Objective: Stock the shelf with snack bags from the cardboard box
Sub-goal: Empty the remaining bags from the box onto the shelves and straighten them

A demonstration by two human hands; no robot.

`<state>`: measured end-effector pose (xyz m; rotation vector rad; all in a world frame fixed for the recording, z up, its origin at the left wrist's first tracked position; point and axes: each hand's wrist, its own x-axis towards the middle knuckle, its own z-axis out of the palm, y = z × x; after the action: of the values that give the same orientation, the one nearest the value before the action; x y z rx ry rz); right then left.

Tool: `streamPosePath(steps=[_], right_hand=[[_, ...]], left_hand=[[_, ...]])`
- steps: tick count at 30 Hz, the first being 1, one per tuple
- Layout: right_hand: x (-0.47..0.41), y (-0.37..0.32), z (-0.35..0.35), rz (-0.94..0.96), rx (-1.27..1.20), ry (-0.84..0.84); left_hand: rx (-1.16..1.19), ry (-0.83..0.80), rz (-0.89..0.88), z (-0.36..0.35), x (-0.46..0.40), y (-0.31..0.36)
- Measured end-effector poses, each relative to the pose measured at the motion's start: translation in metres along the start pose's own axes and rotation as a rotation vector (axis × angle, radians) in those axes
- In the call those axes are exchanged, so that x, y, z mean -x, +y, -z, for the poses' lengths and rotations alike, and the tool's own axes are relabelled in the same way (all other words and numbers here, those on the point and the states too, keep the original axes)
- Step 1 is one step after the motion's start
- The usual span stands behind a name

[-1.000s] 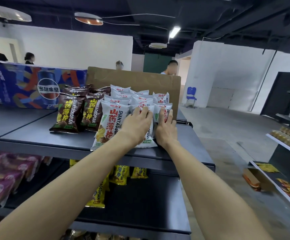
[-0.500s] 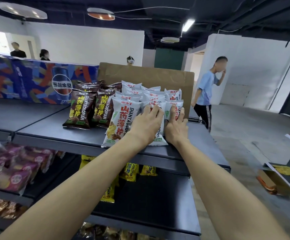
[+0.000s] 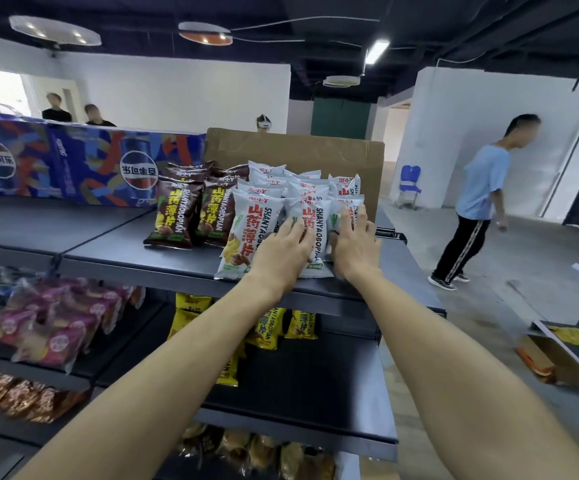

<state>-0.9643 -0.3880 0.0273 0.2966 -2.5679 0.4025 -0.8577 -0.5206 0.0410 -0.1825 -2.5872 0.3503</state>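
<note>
both forearms reach out over the lower shelves to the top shelf (image 3: 115, 251). the left hand (image 3: 281, 252) lies flat, fingers straight and a little spread, pressing on the front white bags (image 3: 257, 233). the right hand (image 3: 354, 245) lies beside it the same way, fingers spread on the rightmost white bags, pinching nothing. the white bags stand in leaning rows at the shelf's right end, with brown bags (image 3: 177, 213) just left of them. behind stands a cardboard box (image 3: 295, 150); its inside is hidden. this looks like the tidying step, squaring the row just placed. next, i judge, calls for lifting both hands away gently so the bags don't topple, then fetching more.
</note>
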Motion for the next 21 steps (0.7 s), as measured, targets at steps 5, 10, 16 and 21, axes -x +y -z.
streamPosePath(steps=[5, 10, 16, 21], right_hand=[[0.017, -0.014, 0.028, -0.034, -0.002, -0.034], [0.048, -0.033, 0.039, 0.156, -0.144, -0.026], [0.072, -0.049, 0.033, 0.333, 0.024, -0.187], [0.066, -0.066, 0.024, 0.251, 0.034, -0.13]], left_hand=[[-0.05, -0.018, -0.018, 0.008, 0.021, -0.025], [-0.009, 0.009, 0.06, 0.01, 0.039, -0.056], [0.063, -0.023, 0.123, -0.001, 0.046, -0.074], [0.089, 0.007, 0.115, -0.006, 0.043, -0.078]])
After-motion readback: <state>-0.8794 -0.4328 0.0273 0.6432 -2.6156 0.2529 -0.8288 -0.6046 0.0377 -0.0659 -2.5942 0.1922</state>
